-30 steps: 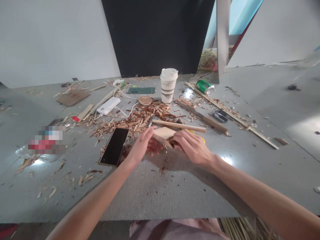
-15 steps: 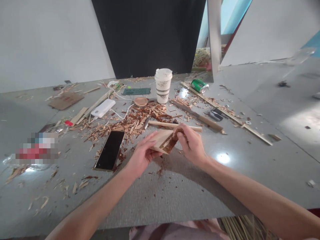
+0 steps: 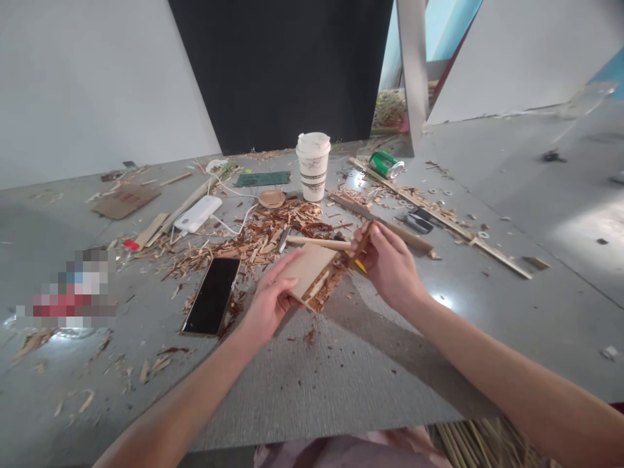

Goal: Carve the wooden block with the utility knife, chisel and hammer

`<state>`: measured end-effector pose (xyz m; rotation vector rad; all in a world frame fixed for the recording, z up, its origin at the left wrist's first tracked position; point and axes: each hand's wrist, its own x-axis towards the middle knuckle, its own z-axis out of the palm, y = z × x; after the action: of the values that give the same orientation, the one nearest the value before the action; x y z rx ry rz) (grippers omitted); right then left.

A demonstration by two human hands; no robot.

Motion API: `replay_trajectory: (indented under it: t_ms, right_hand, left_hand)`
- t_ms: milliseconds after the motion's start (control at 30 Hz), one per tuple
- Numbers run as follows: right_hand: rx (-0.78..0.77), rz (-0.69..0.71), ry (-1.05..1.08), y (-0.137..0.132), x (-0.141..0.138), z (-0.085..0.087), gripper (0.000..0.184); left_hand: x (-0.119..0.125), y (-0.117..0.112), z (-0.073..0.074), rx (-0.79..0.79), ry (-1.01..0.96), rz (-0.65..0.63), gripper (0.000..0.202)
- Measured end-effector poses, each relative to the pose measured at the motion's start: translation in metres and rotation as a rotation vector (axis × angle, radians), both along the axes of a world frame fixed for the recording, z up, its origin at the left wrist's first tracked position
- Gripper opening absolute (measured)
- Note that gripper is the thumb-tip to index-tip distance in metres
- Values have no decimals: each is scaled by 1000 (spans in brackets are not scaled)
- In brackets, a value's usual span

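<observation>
My left hand (image 3: pixel 270 296) is closed on a small pale wooden board (image 3: pixel 312 268), thumb on its top face. The board is tilted, and its right edge shows a rough reddish-brown layer, bark-like and splintered. My right hand (image 3: pixel 390 263) pinches a brown strip (image 3: pixel 363 242) that looks like bark, just off the board's right corner. Below the right fingers a yellow-handled tool (image 3: pixel 359 265) shows in part; the hand hides the rest. Behind the board lies a thin pale wooden stick (image 3: pixel 316 242), with a pile of wood shavings (image 3: pixel 263 235) beyond it.
A phone (image 3: pixel 212 296) lies left of my hands. Farther back are a white power bank (image 3: pixel 197 214) with its cable, a lidded paper cup (image 3: pixel 312 168) and a green can (image 3: pixel 386 165) on its side. A file-like tool (image 3: pixel 412 240) and a long wooden strip (image 3: pixel 439 218) lie right.
My right hand has moved away from the board's edge, up and to the right, with the brown strip between its fingers. The yellow-handled tool has come into sight. The board has turned slightly.
</observation>
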<state>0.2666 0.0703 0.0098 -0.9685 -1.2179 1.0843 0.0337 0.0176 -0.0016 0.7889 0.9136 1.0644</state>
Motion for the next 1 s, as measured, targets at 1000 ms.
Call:
replay_trajectory:
  t_ms: [1000]
  right_hand:
    - [290,-43,-1606,8,42,-8,27]
  left_hand:
    - [-13,6,-8,37,-76,302,56]
